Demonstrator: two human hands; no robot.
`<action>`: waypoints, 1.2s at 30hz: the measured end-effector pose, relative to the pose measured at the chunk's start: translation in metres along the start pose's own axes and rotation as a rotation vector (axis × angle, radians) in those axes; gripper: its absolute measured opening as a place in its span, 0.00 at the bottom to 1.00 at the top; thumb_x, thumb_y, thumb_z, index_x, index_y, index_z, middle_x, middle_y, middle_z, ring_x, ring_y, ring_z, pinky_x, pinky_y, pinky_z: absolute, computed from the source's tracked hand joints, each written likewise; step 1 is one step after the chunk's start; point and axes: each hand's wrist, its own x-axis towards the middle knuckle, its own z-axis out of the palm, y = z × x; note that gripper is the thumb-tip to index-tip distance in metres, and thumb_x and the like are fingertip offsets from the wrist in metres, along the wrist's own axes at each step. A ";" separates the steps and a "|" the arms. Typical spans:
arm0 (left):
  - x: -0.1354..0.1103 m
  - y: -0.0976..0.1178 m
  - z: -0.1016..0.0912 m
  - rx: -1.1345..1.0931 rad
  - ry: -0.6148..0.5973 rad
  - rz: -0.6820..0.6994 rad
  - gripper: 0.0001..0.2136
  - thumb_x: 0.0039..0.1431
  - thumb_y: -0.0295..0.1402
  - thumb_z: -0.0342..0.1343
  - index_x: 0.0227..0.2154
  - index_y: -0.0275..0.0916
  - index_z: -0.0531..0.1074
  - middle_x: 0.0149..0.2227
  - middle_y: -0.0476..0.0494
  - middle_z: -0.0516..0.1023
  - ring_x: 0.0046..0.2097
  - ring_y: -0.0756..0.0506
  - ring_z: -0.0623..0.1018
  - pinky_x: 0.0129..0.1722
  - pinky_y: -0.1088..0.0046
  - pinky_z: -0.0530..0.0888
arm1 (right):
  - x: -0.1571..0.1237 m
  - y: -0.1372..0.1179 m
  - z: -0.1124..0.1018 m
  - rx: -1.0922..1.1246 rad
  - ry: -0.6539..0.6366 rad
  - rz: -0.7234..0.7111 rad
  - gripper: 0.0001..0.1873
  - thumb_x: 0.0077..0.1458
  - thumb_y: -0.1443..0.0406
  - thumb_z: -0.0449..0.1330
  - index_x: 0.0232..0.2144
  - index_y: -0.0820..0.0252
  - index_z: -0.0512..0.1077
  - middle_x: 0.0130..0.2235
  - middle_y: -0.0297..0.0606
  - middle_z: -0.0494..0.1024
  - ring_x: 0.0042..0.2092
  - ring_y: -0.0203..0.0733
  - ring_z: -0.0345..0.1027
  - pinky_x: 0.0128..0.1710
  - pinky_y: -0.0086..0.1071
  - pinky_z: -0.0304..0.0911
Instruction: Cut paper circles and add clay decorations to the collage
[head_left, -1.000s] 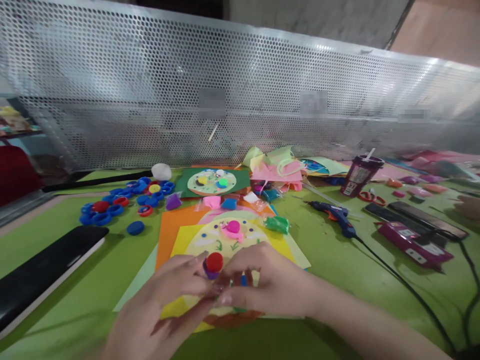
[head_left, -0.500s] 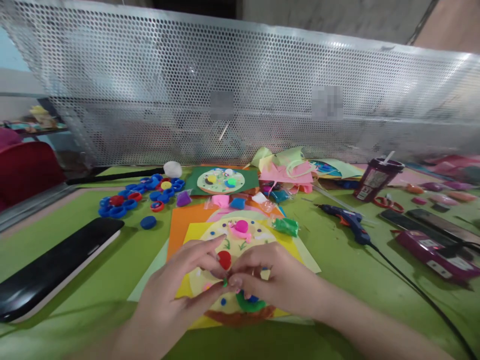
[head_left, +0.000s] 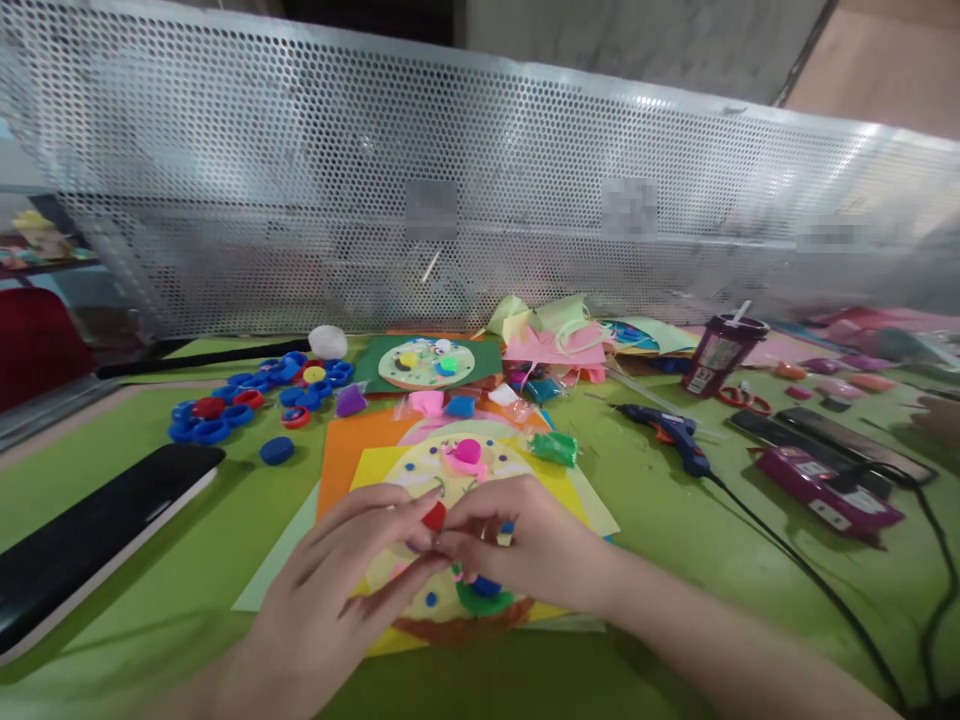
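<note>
My left hand (head_left: 352,565) and my right hand (head_left: 517,545) meet over the decorated cream paper circle (head_left: 409,595), their fingertips pinched together. The small piece of green clay between them is mostly hidden by the fingers now. Just beyond the fingertips is a red disc (head_left: 434,516), partly covered by my left hand. On the circle's upper part, a pink cap sits in a pink clay shape (head_left: 469,455), with small blue dots around it. Near my right hand a blue cap (head_left: 487,586) rests in green clay (head_left: 480,602). Brown clay (head_left: 450,630) lines the lower edge.
Yellow paper (head_left: 375,465) lies beneath the circle. At left are a black-topped case (head_left: 97,540) and several bottle-cap rings (head_left: 210,430). Clay packets (head_left: 555,448) lie behind. At right are a glue gun (head_left: 667,430) with its cord, scissors (head_left: 742,400), a cup (head_left: 720,355) and a purple power strip (head_left: 825,495).
The view has turned slightly right. My hands stay pinched together, now covering more of the red disc, and the green bit between the fingertips has gone out of sight.
</note>
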 end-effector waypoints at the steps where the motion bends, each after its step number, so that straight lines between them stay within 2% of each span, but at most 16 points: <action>1: -0.001 -0.001 0.000 0.003 0.005 -0.014 0.09 0.58 0.35 0.54 0.41 0.40 0.69 0.29 0.50 0.78 0.40 0.50 0.76 0.42 0.80 0.74 | 0.000 0.001 -0.001 0.012 0.012 0.008 0.08 0.52 0.68 0.56 0.26 0.64 0.74 0.22 0.31 0.71 0.22 0.28 0.62 0.23 0.20 0.58; 5: 0.001 -0.001 -0.002 0.032 0.019 -0.068 0.10 0.58 0.39 0.53 0.41 0.42 0.69 0.32 0.49 0.79 0.41 0.49 0.77 0.41 0.80 0.75 | 0.001 0.003 -0.002 0.048 0.041 0.024 0.06 0.50 0.67 0.59 0.28 0.64 0.76 0.22 0.32 0.73 0.23 0.29 0.64 0.22 0.21 0.60; 8: 0.008 0.002 -0.004 0.076 0.026 -0.025 0.11 0.59 0.41 0.50 0.38 0.42 0.70 0.31 0.49 0.81 0.40 0.50 0.79 0.41 0.81 0.75 | 0.001 0.003 -0.004 0.065 0.002 -0.007 0.09 0.52 0.66 0.57 0.28 0.65 0.76 0.21 0.32 0.72 0.22 0.29 0.64 0.21 0.20 0.59; 12: 0.013 0.003 -0.005 0.124 0.031 0.052 0.13 0.62 0.41 0.46 0.31 0.42 0.73 0.30 0.48 0.82 0.33 0.52 0.81 0.40 0.84 0.75 | 0.000 -0.001 -0.007 0.069 -0.050 -0.065 0.10 0.53 0.69 0.55 0.28 0.67 0.77 0.22 0.33 0.72 0.22 0.28 0.63 0.21 0.19 0.59; 14: 0.010 -0.001 -0.004 0.124 0.051 0.076 0.14 0.62 0.40 0.45 0.30 0.42 0.74 0.30 0.48 0.82 0.31 0.53 0.81 0.39 0.85 0.75 | -0.001 -0.001 -0.008 0.039 -0.052 -0.093 0.11 0.54 0.69 0.54 0.29 0.68 0.77 0.23 0.35 0.73 0.23 0.29 0.63 0.22 0.19 0.59; 17: 0.001 -0.014 -0.003 0.121 0.029 0.052 0.12 0.61 0.40 0.46 0.32 0.43 0.74 0.32 0.48 0.81 0.34 0.51 0.81 0.37 0.84 0.75 | -0.003 0.000 -0.010 -0.053 -0.074 -0.111 0.15 0.58 0.66 0.51 0.33 0.69 0.77 0.24 0.37 0.75 0.23 0.30 0.65 0.23 0.20 0.60; 19: -0.004 -0.023 -0.002 0.070 -0.018 -0.015 0.09 0.58 0.41 0.51 0.33 0.45 0.74 0.34 0.49 0.80 0.37 0.50 0.80 0.35 0.84 0.76 | -0.002 0.001 -0.013 -0.122 -0.083 -0.128 0.17 0.59 0.65 0.49 0.35 0.68 0.77 0.25 0.39 0.76 0.24 0.30 0.65 0.24 0.21 0.60; 21: -0.005 -0.028 -0.002 -0.015 -0.020 -0.191 0.06 0.53 0.41 0.56 0.30 0.47 0.73 0.36 0.50 0.78 0.39 0.49 0.79 0.37 0.82 0.75 | -0.001 0.001 -0.016 -0.200 -0.050 -0.172 0.16 0.58 0.63 0.52 0.35 0.67 0.77 0.27 0.39 0.77 0.24 0.30 0.64 0.25 0.21 0.59; 22: -0.003 -0.028 -0.002 -0.062 -0.009 -0.286 0.06 0.51 0.42 0.58 0.28 0.47 0.72 0.35 0.51 0.77 0.42 0.47 0.78 0.40 0.79 0.75 | 0.000 0.002 -0.017 -0.236 -0.022 -0.197 0.14 0.57 0.62 0.54 0.33 0.67 0.77 0.26 0.38 0.77 0.24 0.30 0.63 0.25 0.21 0.59; 25: 0.008 -0.021 0.000 -0.255 -0.093 -0.466 0.07 0.47 0.42 0.60 0.24 0.47 0.70 0.31 0.53 0.77 0.41 0.47 0.78 0.40 0.79 0.75 | 0.003 0.003 -0.018 -0.315 0.013 -0.226 0.12 0.53 0.60 0.60 0.28 0.64 0.77 0.23 0.33 0.74 0.23 0.29 0.59 0.24 0.21 0.56; 27: 0.017 -0.014 0.002 -0.401 -0.178 -0.529 0.06 0.49 0.41 0.59 0.28 0.48 0.71 0.31 0.53 0.78 0.37 0.48 0.79 0.37 0.81 0.76 | 0.004 0.004 -0.019 -0.332 0.027 -0.233 0.13 0.51 0.60 0.62 0.22 0.64 0.74 0.19 0.28 0.67 0.22 0.28 0.56 0.22 0.21 0.53; 28: 0.020 -0.012 0.004 -0.465 -0.207 -0.547 0.07 0.50 0.40 0.58 0.33 0.49 0.72 0.31 0.53 0.79 0.37 0.48 0.79 0.36 0.81 0.76 | 0.004 0.004 -0.019 -0.333 0.038 -0.242 0.14 0.50 0.60 0.62 0.19 0.64 0.72 0.18 0.26 0.64 0.21 0.27 0.54 0.21 0.20 0.51; 29: 0.023 -0.011 0.006 -0.518 -0.224 -0.553 0.11 0.51 0.39 0.58 0.40 0.50 0.71 0.31 0.53 0.80 0.37 0.48 0.80 0.36 0.80 0.77 | 0.004 0.004 -0.020 -0.332 0.050 -0.254 0.15 0.49 0.61 0.63 0.17 0.64 0.70 0.17 0.25 0.60 0.20 0.26 0.52 0.21 0.20 0.50; 31: 0.022 -0.012 0.010 -0.597 -0.258 -0.531 0.21 0.55 0.39 0.55 0.53 0.53 0.62 0.33 0.51 0.81 0.37 0.46 0.81 0.35 0.78 0.78 | 0.005 0.005 -0.022 -0.335 0.064 -0.276 0.16 0.48 0.62 0.64 0.15 0.64 0.67 0.17 0.23 0.55 0.20 0.26 0.47 0.20 0.20 0.48; 33: 0.015 -0.018 0.014 -0.637 -0.280 -0.501 0.24 0.59 0.38 0.50 0.58 0.56 0.54 0.37 0.49 0.81 0.38 0.45 0.81 0.33 0.76 0.79 | 0.005 0.005 -0.025 -0.343 0.070 -0.277 0.16 0.48 0.62 0.64 0.15 0.64 0.67 0.17 0.23 0.54 0.20 0.26 0.46 0.20 0.20 0.47; 36: -0.004 -0.027 0.018 -0.659 -0.288 -0.448 0.22 0.63 0.36 0.42 0.59 0.58 0.50 0.45 0.48 0.79 0.42 0.42 0.80 0.35 0.73 0.80 | 0.005 0.005 -0.026 -0.351 0.069 -0.226 0.13 0.48 0.62 0.64 0.19 0.64 0.71 0.17 0.24 0.59 0.21 0.26 0.52 0.21 0.20 0.49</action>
